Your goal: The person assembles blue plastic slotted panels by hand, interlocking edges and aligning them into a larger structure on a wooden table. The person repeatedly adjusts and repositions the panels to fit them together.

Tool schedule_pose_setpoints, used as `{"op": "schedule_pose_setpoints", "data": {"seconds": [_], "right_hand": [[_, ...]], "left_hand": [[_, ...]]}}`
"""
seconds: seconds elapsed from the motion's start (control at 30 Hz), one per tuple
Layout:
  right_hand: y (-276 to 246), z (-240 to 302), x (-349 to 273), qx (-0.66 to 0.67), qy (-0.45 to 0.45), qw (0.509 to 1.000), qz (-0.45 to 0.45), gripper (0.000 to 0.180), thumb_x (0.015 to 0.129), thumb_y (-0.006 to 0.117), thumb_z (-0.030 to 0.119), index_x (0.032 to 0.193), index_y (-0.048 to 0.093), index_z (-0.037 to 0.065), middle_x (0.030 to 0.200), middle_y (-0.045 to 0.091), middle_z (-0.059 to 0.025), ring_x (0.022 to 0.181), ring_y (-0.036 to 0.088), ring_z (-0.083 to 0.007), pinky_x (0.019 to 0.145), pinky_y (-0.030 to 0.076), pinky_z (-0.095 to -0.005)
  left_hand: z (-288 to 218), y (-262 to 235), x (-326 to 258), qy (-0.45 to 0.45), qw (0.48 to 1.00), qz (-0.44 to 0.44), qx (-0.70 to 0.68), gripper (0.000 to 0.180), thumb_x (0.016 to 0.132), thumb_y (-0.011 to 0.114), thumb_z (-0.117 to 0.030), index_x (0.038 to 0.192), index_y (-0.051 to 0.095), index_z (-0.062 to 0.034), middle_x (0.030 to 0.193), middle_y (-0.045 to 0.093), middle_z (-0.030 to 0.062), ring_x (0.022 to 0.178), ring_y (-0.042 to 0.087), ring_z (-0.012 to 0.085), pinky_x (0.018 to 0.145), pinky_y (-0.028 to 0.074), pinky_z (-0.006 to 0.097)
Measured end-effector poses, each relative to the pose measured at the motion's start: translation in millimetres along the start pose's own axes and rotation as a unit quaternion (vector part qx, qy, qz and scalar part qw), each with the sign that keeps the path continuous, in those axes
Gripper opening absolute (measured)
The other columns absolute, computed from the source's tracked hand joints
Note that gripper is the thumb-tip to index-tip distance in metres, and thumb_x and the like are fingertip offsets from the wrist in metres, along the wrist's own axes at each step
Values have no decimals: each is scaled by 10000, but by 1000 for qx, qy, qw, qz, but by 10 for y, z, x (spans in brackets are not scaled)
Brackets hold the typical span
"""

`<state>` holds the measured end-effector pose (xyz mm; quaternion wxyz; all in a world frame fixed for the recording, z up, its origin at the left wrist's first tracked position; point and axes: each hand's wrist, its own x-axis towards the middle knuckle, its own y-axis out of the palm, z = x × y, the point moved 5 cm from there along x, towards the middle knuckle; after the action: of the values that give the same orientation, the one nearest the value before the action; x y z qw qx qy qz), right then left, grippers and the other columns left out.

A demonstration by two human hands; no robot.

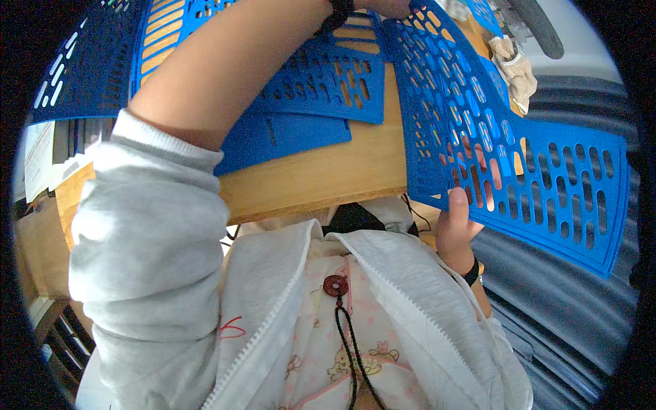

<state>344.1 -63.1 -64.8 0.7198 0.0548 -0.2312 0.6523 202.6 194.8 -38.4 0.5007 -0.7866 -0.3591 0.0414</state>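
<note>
A blue slotted plastic panel (506,147) is raised and tilted over the right side of the table, with a folded or bent shape. My right hand (456,222) grips its lower edge, thumb in front and fingers showing through the slots behind. My left arm reaches across to the far side. There my left hand (384,5) is closed at the panel's upper left corner, partly cut off by the picture's edge. More blue slotted panels (369,113) lie overlapping under my left forearm, above a solid blue sheet (301,140).
Beneath these lies a wooden table (321,174), its near edge close to my body. Another dark blue slotted panel (89,61) stands at the far left. A beige cloth (514,72) is at the far right, next to grey pleated fabric (574,102). Papers (37,154) are at the left.
</note>
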Motion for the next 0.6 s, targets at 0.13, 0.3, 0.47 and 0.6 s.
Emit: {"op": "schedule_pose_setpoints", "data": {"seconds": [0.13, 0.3, 0.47, 0.6], "right_hand": [[-87, 24, 9, 14, -12, 1000, -16, 666, 859, 585, 221, 1387, 244, -1, 1389, 345, -251, 1284, 387, -366, 1034, 367, -508], [-57, -63, 40, -11, 9, 1000, -7, 569, 890, 529, 117, 1376, 257, -1, 1371, 370, -239, 1256, 424, -367, 1024, 384, -487], [2, -70, 5, -231, 32, 971, 49, 501, 879, 557, 39, 1326, 338, -19, 1264, 484, -188, 1122, 530, -260, 921, 460, -381], [37, -110, -14, -362, 63, 924, 105, 291, 892, 590, 120, 1143, 550, -22, 1038, 618, -127, 927, 594, -201, 803, 475, -329]], "left_hand": [[58, 73, 40, -4, 1000, 10, -20, 132, 759, 562, -13, 868, 625, 25, 877, 635, 236, 841, 616, 359, 743, 477, 406], [44, 101, 40, -5, 1000, -4, -11, 148, 757, 563, -15, 881, 636, 17, 887, 637, 238, 865, 621, 358, 762, 480, 399], [77, 7, 24, -3, 1000, -7, -18, 160, 753, 566, -16, 892, 637, 18, 891, 638, 239, 877, 624, 357, 767, 485, 395], [93, -2, 61, -26, 999, 6, -20, 164, 741, 575, -17, 889, 638, 15, 896, 639, 239, 871, 627, 355, 760, 487, 396]]}}
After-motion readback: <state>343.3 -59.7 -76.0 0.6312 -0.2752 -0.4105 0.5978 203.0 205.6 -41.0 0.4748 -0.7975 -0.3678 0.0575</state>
